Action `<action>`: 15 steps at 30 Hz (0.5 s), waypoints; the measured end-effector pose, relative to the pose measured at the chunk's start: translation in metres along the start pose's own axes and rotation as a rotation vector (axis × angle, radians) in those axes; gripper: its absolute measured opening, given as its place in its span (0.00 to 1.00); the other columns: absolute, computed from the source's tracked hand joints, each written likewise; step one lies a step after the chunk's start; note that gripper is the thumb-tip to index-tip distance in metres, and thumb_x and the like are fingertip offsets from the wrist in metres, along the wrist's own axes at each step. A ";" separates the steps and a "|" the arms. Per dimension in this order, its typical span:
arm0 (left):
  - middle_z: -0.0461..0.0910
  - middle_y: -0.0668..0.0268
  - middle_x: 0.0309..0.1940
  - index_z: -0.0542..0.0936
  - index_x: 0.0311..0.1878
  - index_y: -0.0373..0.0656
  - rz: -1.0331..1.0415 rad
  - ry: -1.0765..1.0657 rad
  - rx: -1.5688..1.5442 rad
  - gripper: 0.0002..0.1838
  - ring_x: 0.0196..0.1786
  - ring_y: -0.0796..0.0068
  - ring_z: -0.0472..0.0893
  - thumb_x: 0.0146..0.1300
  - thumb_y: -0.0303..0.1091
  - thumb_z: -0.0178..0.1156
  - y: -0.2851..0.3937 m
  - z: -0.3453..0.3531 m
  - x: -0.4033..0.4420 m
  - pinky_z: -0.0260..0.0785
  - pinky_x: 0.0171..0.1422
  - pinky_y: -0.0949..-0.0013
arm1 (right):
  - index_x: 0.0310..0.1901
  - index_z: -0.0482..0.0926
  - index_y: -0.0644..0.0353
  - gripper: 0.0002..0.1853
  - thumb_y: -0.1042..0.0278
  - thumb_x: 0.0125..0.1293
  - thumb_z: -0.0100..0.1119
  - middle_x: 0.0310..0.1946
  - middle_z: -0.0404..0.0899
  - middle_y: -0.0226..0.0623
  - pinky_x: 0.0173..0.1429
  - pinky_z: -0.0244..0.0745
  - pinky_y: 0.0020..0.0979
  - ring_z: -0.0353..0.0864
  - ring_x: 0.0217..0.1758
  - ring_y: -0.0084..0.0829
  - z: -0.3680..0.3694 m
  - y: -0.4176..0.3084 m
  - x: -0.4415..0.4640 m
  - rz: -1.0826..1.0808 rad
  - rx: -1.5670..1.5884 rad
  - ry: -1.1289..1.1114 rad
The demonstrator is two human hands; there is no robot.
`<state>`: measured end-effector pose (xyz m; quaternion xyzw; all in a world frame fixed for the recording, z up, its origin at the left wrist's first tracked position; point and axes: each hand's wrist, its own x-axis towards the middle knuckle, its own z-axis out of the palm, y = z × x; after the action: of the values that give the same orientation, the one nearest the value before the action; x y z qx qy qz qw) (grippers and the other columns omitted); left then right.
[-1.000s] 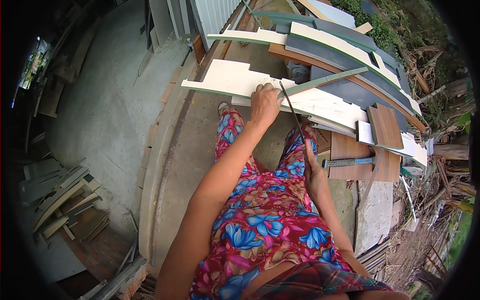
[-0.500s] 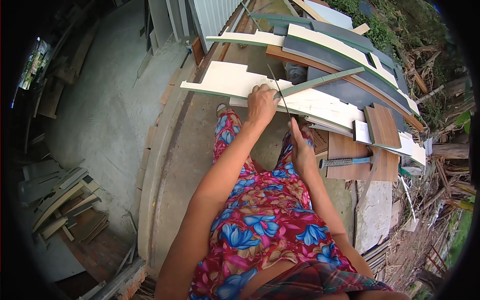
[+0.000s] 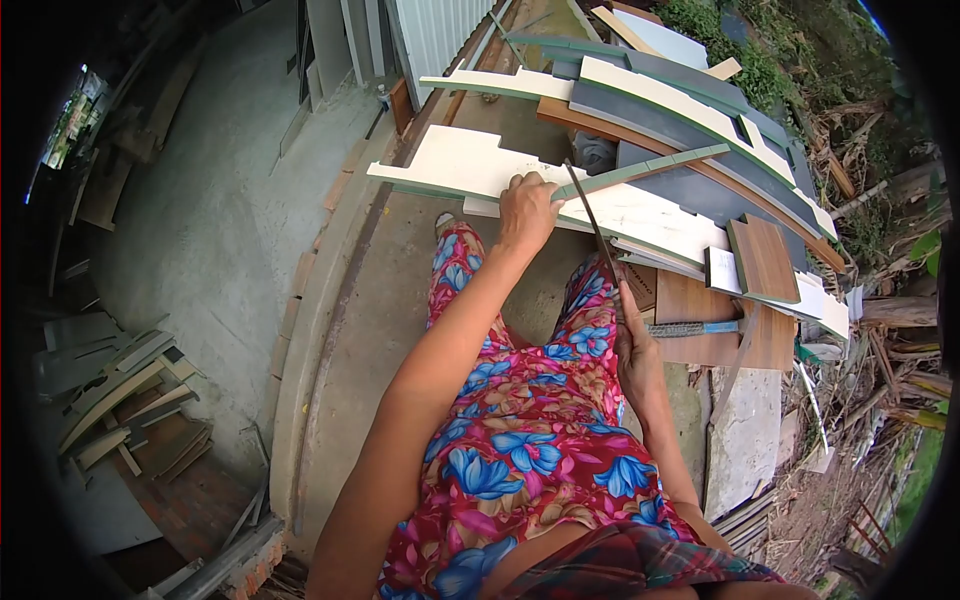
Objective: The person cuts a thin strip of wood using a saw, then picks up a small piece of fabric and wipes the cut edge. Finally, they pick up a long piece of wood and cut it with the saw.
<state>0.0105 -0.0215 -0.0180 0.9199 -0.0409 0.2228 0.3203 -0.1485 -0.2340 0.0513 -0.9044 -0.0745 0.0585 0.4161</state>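
Observation:
My left hand [image 3: 527,214] is closed on the near end of a narrow green-edged strip [image 3: 645,172], pressing it down on a cream board [image 3: 450,158] with a notched edge. The strip slants away to the right over the boards behind. In my right hand [image 3: 638,352], held low by my right knee, is a hand saw [image 3: 590,208] seen almost edge-on. Its thin dark blade crosses the strip just right of my left fingers. The saw's handle is mostly hidden in my grip.
A hammer [image 3: 692,328] with a grey and blue handle lies on brown wood-grain panels right of my right hand. Dark grey panels [image 3: 640,112] and more cream boards are stacked beyond. Offcuts [image 3: 130,400] lie on the floor at left; plants border the right side.
My right hand has drawn the saw back toward my body, so more blade shows on my side of the strip. My left hand and the strip have hardly moved.

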 end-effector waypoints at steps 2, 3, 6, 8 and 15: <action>0.81 0.58 0.38 0.88 0.40 0.41 -0.013 -0.019 0.011 0.12 0.47 0.54 0.78 0.53 0.34 0.73 0.000 0.000 0.000 0.72 0.50 0.54 | 0.77 0.59 0.44 0.32 0.79 0.74 0.46 0.63 0.73 0.59 0.61 0.75 0.42 0.73 0.65 0.56 0.003 0.001 0.001 0.010 -0.003 -0.023; 0.81 0.58 0.38 0.88 0.40 0.41 -0.013 -0.020 0.012 0.12 0.47 0.54 0.78 0.53 0.34 0.73 0.000 0.000 0.000 0.72 0.50 0.54 | 0.76 0.59 0.45 0.31 0.79 0.74 0.46 0.62 0.73 0.59 0.60 0.75 0.43 0.74 0.65 0.56 0.004 0.002 0.001 0.025 -0.003 -0.027; 0.81 0.57 0.37 0.87 0.40 0.40 0.001 -0.010 0.004 0.12 0.46 0.53 0.78 0.52 0.33 0.73 0.000 0.001 0.000 0.72 0.49 0.53 | 0.76 0.61 0.45 0.30 0.79 0.74 0.47 0.61 0.74 0.59 0.59 0.76 0.44 0.74 0.63 0.55 0.007 0.002 0.002 0.043 -0.008 -0.024; 0.80 0.55 0.36 0.87 0.40 0.40 0.018 0.016 -0.008 0.13 0.43 0.50 0.78 0.52 0.32 0.73 -0.002 0.002 0.000 0.72 0.49 0.52 | 0.75 0.62 0.46 0.30 0.79 0.74 0.47 0.60 0.74 0.59 0.57 0.76 0.44 0.74 0.63 0.56 0.008 0.002 0.001 0.018 -0.018 -0.010; 0.80 0.55 0.35 0.87 0.39 0.40 0.024 0.034 -0.008 0.12 0.42 0.50 0.78 0.51 0.32 0.73 -0.001 0.001 0.000 0.72 0.48 0.52 | 0.76 0.60 0.49 0.31 0.81 0.73 0.46 0.62 0.73 0.56 0.59 0.74 0.41 0.74 0.64 0.49 0.012 0.009 0.001 -0.063 -0.043 0.004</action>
<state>0.0109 -0.0210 -0.0199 0.9141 -0.0474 0.2419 0.3220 -0.1491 -0.2305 0.0365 -0.9105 -0.1034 0.0416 0.3982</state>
